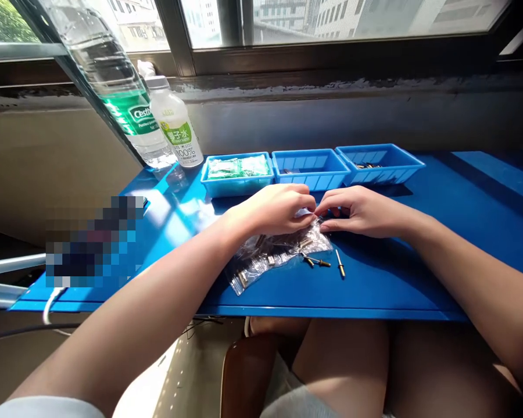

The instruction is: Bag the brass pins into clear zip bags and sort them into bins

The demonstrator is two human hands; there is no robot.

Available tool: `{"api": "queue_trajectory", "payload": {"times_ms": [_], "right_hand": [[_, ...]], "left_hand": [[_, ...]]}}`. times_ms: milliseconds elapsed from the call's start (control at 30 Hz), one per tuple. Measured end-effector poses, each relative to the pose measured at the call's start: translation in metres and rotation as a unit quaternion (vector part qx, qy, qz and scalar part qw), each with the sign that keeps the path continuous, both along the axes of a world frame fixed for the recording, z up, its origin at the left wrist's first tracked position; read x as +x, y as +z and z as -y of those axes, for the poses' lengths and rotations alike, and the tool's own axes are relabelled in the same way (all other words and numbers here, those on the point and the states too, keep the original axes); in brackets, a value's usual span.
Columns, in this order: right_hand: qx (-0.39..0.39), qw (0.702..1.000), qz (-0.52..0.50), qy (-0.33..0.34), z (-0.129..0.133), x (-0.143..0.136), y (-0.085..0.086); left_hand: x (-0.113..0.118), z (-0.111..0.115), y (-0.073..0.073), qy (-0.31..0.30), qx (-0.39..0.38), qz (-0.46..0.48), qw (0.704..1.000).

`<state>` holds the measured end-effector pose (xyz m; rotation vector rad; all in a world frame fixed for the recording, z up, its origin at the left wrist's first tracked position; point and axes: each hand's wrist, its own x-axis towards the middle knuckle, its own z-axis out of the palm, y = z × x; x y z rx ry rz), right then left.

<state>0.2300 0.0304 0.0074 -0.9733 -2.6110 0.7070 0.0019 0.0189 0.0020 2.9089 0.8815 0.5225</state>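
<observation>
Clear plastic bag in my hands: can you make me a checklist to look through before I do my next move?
1. Left hand has the clear plastic bag: ok, its fingers pinch near the top edge.
2. Right hand has a firm grip: cannot tell, its fingertips are at the bag's edge.
3. Bag is open: cannot tell, the hands hide that part.
4. No metal pins lying loose: not ok, three are on the table by the bag.
5. Blue bins sit upright: ok, all three are in a row behind the hands.
</observation>
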Motion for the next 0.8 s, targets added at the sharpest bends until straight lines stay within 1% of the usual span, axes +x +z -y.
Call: {"api": "queue_trajectory", "payload": {"times_ms": [100,267,433,667,800], "right_hand": [[-0.015,1.000,0.005,-0.008,0.0003,0.0006,0.0016],[-0.022,1.000,0.014,-0.016,0.0009,0.0009,0.0021],[-0.011,1.000,0.012,0.007,-0.0002,-0.0021,0.0006],[-0.024,1.000,0.003,0.019,-0.0014,-0.0032,0.0010],[-0.014,1.000,-0.002,0.016,0.0002,-0.0028,0.0026]], "left_hand": [[-0.0036,0.0034,-0.0005,0.014,-0.007,0.010,1.000],[-0.0045,0.0051,0.0034,0.028,0.000,0.007,1.000],[-0.0043,0.0047,0.0021,0.023,-0.023,0.010,0.999],[-0.0054,0.0051,0.0005,0.016,-0.039,0.017,0.999],[-0.0055,0.0051,0.0008,0.021,-0.042,0.020,0.999]]}}
